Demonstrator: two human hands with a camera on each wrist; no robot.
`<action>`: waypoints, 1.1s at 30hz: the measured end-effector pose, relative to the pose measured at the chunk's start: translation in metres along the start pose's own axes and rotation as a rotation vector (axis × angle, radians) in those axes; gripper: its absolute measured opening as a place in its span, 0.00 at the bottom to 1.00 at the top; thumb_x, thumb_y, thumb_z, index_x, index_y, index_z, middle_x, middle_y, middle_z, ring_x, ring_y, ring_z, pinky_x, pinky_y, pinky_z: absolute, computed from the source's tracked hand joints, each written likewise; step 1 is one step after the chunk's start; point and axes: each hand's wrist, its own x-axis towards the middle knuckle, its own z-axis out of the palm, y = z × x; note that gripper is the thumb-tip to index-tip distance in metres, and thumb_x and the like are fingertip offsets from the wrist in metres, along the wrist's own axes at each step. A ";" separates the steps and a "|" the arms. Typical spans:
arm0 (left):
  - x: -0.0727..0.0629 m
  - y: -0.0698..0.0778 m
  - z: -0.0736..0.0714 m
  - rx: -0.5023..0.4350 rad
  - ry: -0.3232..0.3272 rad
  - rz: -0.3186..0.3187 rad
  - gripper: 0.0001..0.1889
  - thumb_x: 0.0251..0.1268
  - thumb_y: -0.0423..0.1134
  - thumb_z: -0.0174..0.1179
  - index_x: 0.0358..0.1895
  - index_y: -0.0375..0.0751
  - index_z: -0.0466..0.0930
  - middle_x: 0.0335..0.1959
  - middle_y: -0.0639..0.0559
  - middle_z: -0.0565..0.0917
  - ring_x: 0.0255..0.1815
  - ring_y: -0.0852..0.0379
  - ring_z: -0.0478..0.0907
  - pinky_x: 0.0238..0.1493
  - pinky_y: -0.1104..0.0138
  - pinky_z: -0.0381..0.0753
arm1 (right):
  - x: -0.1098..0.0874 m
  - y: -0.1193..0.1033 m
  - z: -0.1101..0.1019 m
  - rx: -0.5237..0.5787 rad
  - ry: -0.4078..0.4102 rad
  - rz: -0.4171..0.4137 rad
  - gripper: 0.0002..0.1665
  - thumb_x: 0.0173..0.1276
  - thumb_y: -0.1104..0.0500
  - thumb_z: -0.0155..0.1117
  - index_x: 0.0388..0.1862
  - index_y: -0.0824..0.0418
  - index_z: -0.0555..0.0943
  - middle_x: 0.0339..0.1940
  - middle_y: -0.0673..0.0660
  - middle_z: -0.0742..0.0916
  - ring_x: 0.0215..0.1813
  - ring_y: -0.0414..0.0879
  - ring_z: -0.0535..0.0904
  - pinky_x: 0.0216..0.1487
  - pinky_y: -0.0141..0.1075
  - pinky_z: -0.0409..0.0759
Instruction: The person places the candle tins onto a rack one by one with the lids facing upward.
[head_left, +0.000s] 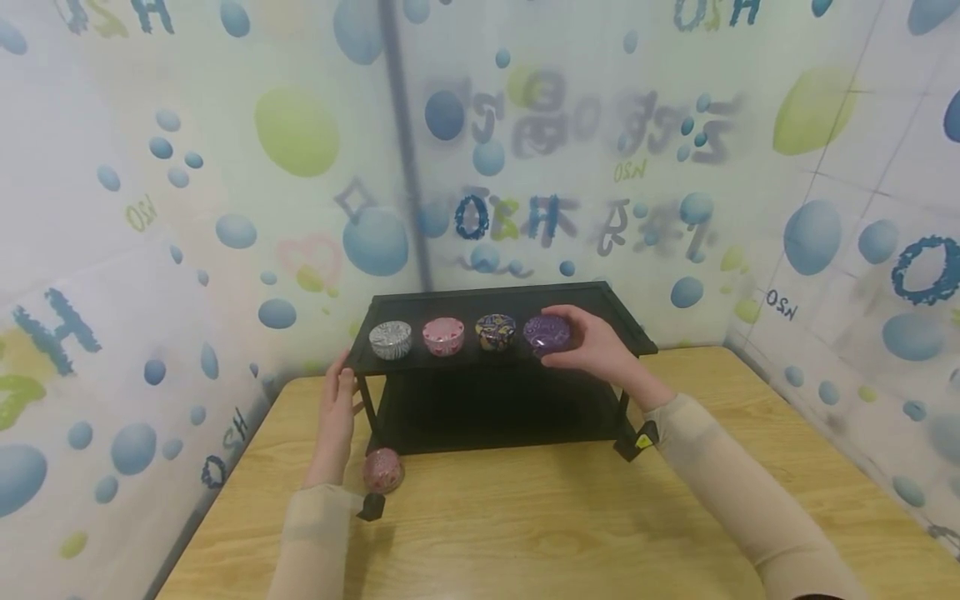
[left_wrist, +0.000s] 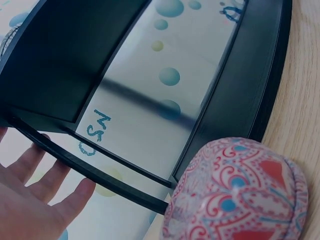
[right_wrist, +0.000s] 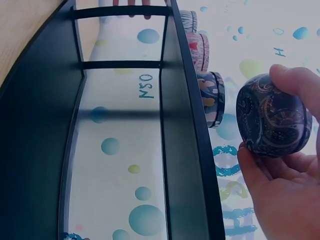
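Observation:
My right hand (head_left: 592, 346) pinches a round purple patterned tin (head_left: 547, 334) between thumb and fingers. In the right wrist view, this dark tin (right_wrist: 274, 117) is held apart from the top board of a black two-tier shelf (head_left: 495, 297). To its left on the top board stand a dark tin with a colourful pattern (head_left: 496, 332), a pink tin (head_left: 444, 336) and a white-and-grey tin (head_left: 391, 340). My left hand (head_left: 339, 408) is at the shelf's left end, fingers extended beside the side post (left_wrist: 100, 175). Near its wrist, a red-and-pink patterned tin (head_left: 383, 471) sits on the table.
The shelf stands on a light wooden table (head_left: 517, 533), towards its back. Behind and on both sides hangs a pale curtain (head_left: 300, 208) printed with blue and green dots. The shelf's lower board (head_left: 495, 408) lies under the row of tins.

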 end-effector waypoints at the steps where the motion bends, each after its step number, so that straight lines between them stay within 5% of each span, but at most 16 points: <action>1: 0.000 0.000 0.000 -0.001 -0.001 0.000 0.29 0.78 0.55 0.38 0.77 0.53 0.52 0.77 0.45 0.49 0.72 0.34 0.52 0.66 0.37 0.58 | 0.001 0.000 -0.001 0.003 -0.002 0.003 0.42 0.51 0.62 0.79 0.65 0.58 0.72 0.59 0.60 0.78 0.57 0.54 0.77 0.53 0.47 0.80; 33: 0.004 -0.008 0.000 0.011 0.016 0.002 0.31 0.77 0.58 0.39 0.76 0.52 0.52 0.77 0.44 0.50 0.72 0.33 0.52 0.65 0.37 0.59 | 0.028 0.009 -0.018 -0.063 0.000 0.038 0.42 0.53 0.60 0.78 0.66 0.59 0.71 0.58 0.63 0.78 0.56 0.56 0.76 0.55 0.50 0.77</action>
